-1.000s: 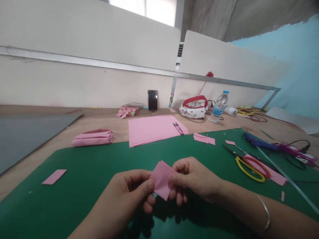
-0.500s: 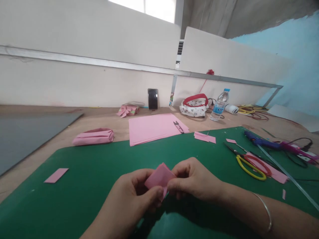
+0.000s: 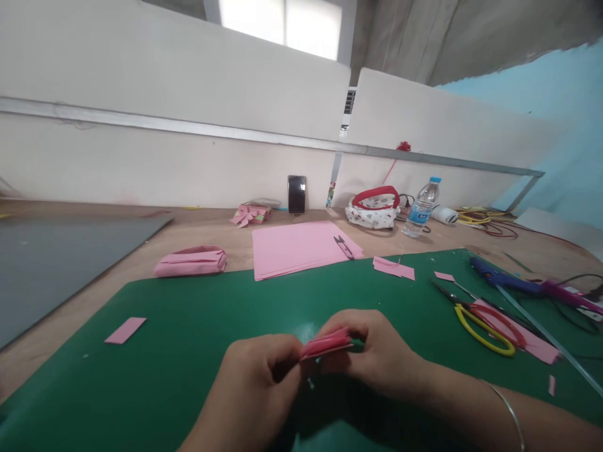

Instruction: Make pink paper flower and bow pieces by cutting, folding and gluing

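Folded pink paper point(image 3: 326, 344) sits between the two hands, above the green mat point(image 3: 221, 314), seen nearly edge-on with several layers showing. Left hand point(image 3: 264, 376): thumb and forefinger clamped on the paper's left end. Right hand point(image 3: 372, 345): fingers closed on its right end; the lower fingertips are in shadow, exact placement cannot be told. Thin bangle point(image 3: 509, 408) on the right forearm.

On the mat, left side: one small pink slip point(image 3: 125, 330), lying flat, apart from the hands. Right side: scissors point(image 3: 485, 329) with one yellow and one red handle, lying partly over a pink strip point(image 3: 541, 345); blue glue gun point(image 3: 506, 276) beyond.

At the mat's far edge, a stack of pink sheets point(image 3: 292, 251) lies with small snips point(image 3: 343, 247) on it; a folded pink bundle point(image 3: 191, 262) lies to its left. Farther back on the table point(image 3: 239, 251): upright phone point(image 3: 296, 194), patterned pouch point(image 3: 372, 216), water bottle point(image 3: 421, 210).
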The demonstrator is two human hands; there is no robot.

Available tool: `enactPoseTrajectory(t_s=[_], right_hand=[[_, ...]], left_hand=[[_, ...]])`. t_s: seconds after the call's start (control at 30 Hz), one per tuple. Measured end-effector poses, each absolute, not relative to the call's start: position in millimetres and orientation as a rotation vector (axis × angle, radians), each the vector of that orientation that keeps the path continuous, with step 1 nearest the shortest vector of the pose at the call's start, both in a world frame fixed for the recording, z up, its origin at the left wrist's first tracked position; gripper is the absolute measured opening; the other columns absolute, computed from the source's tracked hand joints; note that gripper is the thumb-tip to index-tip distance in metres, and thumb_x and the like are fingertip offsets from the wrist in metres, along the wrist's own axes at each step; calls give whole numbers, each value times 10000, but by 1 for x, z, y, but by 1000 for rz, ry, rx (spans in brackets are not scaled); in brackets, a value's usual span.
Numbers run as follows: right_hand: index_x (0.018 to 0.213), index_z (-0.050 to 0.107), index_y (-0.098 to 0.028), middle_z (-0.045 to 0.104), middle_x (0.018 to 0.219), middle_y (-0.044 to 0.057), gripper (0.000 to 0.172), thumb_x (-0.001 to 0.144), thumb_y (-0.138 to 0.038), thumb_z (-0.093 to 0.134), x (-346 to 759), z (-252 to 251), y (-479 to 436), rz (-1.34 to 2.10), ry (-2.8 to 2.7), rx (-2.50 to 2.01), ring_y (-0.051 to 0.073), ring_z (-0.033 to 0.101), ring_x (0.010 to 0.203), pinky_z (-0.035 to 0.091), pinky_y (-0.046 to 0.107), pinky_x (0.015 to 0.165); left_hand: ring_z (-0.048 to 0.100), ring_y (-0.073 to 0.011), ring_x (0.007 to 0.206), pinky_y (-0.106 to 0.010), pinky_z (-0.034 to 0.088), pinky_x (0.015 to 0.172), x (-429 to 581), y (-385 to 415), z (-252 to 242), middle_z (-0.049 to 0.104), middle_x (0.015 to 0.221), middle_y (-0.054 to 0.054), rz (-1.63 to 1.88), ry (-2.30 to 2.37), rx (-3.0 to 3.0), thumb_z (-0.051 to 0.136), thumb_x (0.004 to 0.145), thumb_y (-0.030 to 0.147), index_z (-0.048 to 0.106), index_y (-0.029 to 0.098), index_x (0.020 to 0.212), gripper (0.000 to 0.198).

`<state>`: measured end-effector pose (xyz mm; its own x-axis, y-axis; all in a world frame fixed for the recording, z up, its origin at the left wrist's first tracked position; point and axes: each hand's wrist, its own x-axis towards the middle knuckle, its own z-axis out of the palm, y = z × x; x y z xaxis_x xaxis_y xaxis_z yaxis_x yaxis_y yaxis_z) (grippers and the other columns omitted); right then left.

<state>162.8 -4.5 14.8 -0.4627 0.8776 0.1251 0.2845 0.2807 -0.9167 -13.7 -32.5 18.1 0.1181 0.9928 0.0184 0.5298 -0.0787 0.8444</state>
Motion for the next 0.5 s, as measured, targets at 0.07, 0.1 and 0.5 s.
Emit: enactPoseTrajectory(t_s=[0.07, 0.1, 0.5], right_hand=[[856, 709, -159, 695, 821, 41, 222, 653, -229, 765, 163, 17, -6, 972, -1956, -974, 160, 615, 766, 464, 265, 716], [867, 705, -164, 696, 828, 42, 229, 662, -245, 766, 163, 18, -7, 928, -1964, -942, 161, 617, 772, 466, 269, 728], [804, 680, -149, 684, 761, 40, 115, 852, -199, 588, 160, 22, -14, 806, -2018, -845, 122, 614, 712, 460, 217, 675]], left_hand=[[369, -108, 474, -201, 247, 437, -15, -33, 18, 378, 466, 44, 803, 1541, 1766, 497, 709, 294, 490, 194, 428, 298], [376, -112, 473, -201, 248, 437, -16, -33, 17, 385, 466, 44, 775, 1539, 1788, 494, 705, 283, 486, 199, 435, 284], [426, -139, 527, -207, 295, 472, -6, -34, 17, 472, 510, 33, 774, 1483, 1781, 483, 760, 306, 569, 211, 508, 283]])
